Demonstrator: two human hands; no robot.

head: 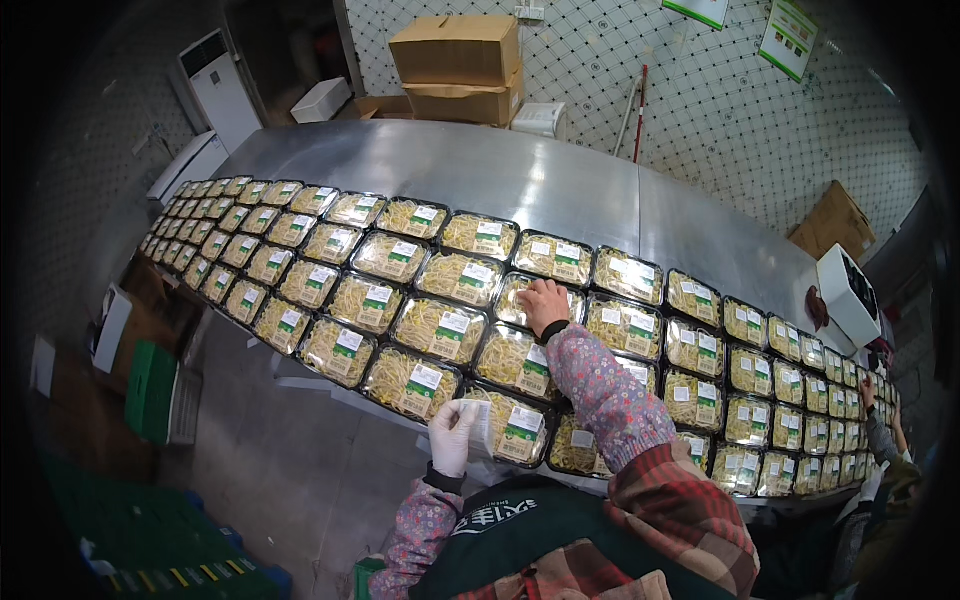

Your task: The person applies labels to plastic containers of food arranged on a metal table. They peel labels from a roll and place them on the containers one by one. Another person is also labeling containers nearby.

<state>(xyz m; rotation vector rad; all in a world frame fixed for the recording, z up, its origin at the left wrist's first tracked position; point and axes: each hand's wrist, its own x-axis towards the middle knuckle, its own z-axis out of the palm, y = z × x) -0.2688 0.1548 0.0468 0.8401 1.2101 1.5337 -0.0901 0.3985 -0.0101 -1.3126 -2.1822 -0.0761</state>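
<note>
Rows of black plastic trays of bean sprouts under clear film [440,328] cover the near side of a stainless steel table [480,161]. Each bears a green-and-white label; many trays from the middle rightward carry an extra small white sticker. My left hand [453,437], in a white glove, pinches a strip of white stickers [482,426] above the near edge of the trays. My bare right hand [545,305] reaches over to a tray in the second row from the back, fingertips on its film; whether a sticker lies under them is hidden.
Cardboard boxes [456,52] stand beyond the table's far edge. A white foam box [847,292] sits at the right end. Co-workers' hands [868,391] are over the trays at the far right. A green crate [152,394] is at lower left.
</note>
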